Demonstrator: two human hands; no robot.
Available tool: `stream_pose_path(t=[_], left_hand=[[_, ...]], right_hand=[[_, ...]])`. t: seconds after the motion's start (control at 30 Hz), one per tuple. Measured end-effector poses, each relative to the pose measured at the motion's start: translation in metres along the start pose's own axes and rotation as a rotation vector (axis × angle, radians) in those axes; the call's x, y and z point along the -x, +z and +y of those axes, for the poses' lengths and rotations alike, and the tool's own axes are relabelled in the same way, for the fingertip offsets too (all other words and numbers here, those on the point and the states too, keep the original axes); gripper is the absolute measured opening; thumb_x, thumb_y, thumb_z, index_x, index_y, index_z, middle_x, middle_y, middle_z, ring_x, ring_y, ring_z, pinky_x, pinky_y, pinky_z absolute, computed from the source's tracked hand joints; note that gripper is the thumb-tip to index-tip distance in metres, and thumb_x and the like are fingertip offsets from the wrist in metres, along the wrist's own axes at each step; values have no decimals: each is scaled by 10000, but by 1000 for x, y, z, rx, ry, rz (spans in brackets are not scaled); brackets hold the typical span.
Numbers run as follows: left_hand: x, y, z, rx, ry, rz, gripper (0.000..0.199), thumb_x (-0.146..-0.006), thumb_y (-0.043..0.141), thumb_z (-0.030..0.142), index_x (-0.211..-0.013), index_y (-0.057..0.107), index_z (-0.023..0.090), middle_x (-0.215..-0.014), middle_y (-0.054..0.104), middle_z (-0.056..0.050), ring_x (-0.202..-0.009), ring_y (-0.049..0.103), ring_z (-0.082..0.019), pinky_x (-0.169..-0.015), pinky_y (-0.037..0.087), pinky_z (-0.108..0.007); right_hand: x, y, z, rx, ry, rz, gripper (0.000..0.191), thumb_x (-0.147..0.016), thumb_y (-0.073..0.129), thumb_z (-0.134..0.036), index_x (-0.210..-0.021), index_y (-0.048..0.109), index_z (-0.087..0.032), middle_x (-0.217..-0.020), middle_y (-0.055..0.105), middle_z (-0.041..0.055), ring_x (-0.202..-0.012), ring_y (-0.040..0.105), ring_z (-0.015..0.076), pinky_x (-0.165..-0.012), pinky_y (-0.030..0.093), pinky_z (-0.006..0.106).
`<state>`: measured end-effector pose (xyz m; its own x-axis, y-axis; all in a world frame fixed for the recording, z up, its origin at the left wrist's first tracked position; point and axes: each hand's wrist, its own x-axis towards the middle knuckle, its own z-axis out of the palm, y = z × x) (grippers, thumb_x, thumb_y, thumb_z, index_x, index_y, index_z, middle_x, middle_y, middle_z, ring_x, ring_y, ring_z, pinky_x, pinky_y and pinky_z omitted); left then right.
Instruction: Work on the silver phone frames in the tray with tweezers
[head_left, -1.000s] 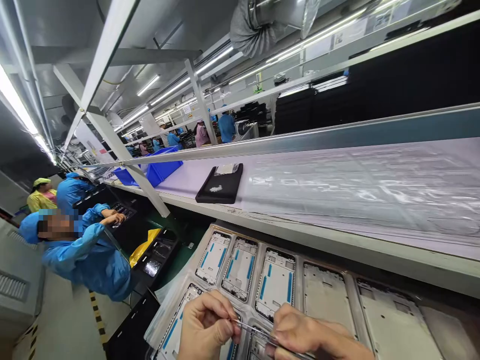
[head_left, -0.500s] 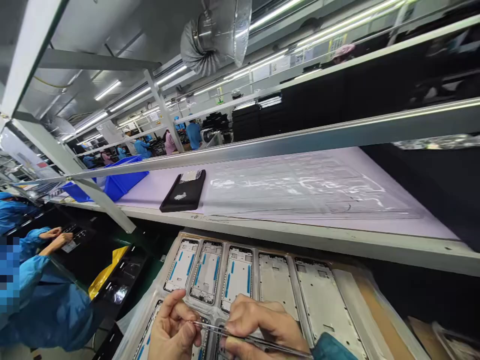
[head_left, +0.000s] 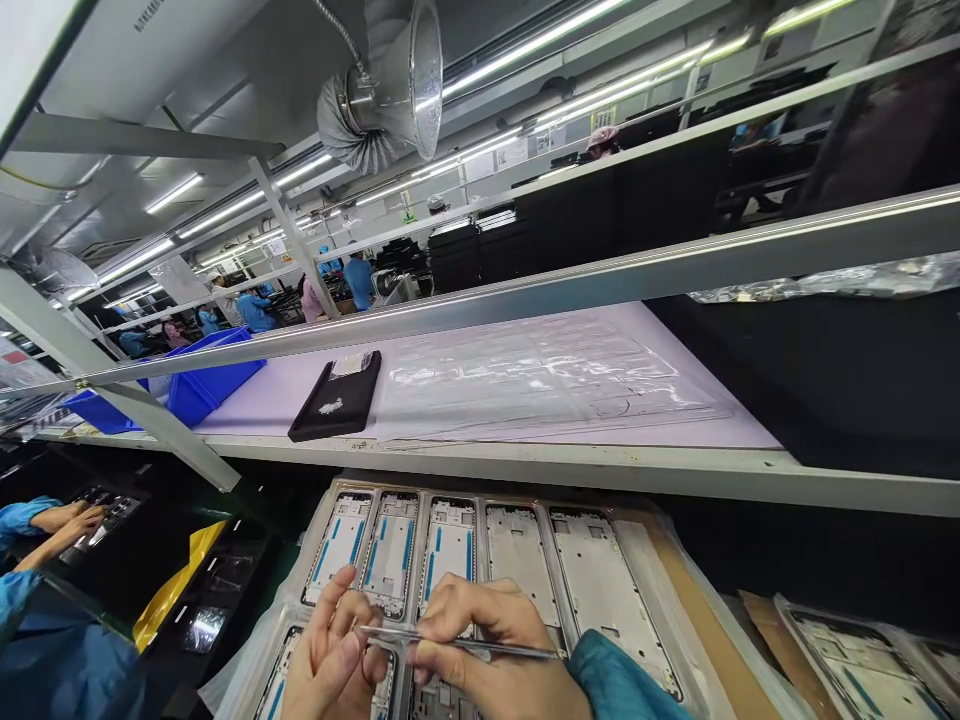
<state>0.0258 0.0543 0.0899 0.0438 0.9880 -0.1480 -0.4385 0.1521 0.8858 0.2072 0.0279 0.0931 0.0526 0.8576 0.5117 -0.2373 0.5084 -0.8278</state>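
Tweezers [head_left: 397,634] are pinched by right hand [head_left: 495,615] — left hand [head_left: 322,660] half-curled, hold unclear — above tray [head_left: 553,550], blue strips [head_left: 469,553] visible on its left frames [head_left: 451,530] only.

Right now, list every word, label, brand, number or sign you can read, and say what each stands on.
No text can be read.
Dark marking on the ceiling: too small to read.
Sheet with a red patch, left edge: blurred.
White sheet in the background: too small.
Frames with blue strips and tweezers: no legible text.
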Motion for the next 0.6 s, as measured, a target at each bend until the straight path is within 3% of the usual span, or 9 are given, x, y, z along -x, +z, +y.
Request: stream_pose_path(t=[0.13,0.2,0.27,0.37,0.5,0.6], left_hand=[[-19,15,-9,-139,83,-162,455,-737,805,443,-1105,679,208,-1015,666,-95,-936,643,-250,-697,534,-300],[-30,33,-23,-385,159,-280,297,-827,709,360,-1065,662,188,-1018,671,-103,-978,635,-253,-773,531,-328],[-38,58,-45,-657,223,-438,248,-860,609,276,-1085,636,175,-1097,658,-120,-1053,612,-261,-883,513,-373],[-43,97,-82,-1006,279,-629,419,-808,586,212,-1214,581,108,-1286,576,-190,-1239,519,-304,-1083,404,-446],[-41,127,-121,-1394,249,-632,675,-799,632,258,-1389,452,-15,-1563,269,-302,-1486,172,-411,-1213,157,-548],[-46,130,-128,-1509,291,-616,688,-837,610,292,-1422,415,-14,-1589,216,-299,-1493,137,-432,-1202,167,-580]], right_hand=[[-18,-42,-21,76,-75,-8,146,-886,750,-242,-749,705,-215,-686,725,15,-668,673,162,-666,523,269],[-17,-74,-20,167,76,28,229,-858,775,-328,-680,696,-207,-644,709,22,-621,668,175,-624,526,272],[-7,-106,-10,271,173,166,321,-804,802,-464,-652,701,-200,-622,687,36,-611,659,192,-626,526,288],[19,-142,14,303,278,393,395,-777,780,-584,-698,710,-204,-663,693,54,-709,676,234,-710,545,327],[42,-155,34,264,358,549,451,-652,839,-638,-701,729,-204,-713,702,72,-745,668,264,-753,547,371],[43,-154,36,200,381,576,450,-608,872,-626,-688,733,-205,-730,711,76,-732,668,258,-753,545,366]])
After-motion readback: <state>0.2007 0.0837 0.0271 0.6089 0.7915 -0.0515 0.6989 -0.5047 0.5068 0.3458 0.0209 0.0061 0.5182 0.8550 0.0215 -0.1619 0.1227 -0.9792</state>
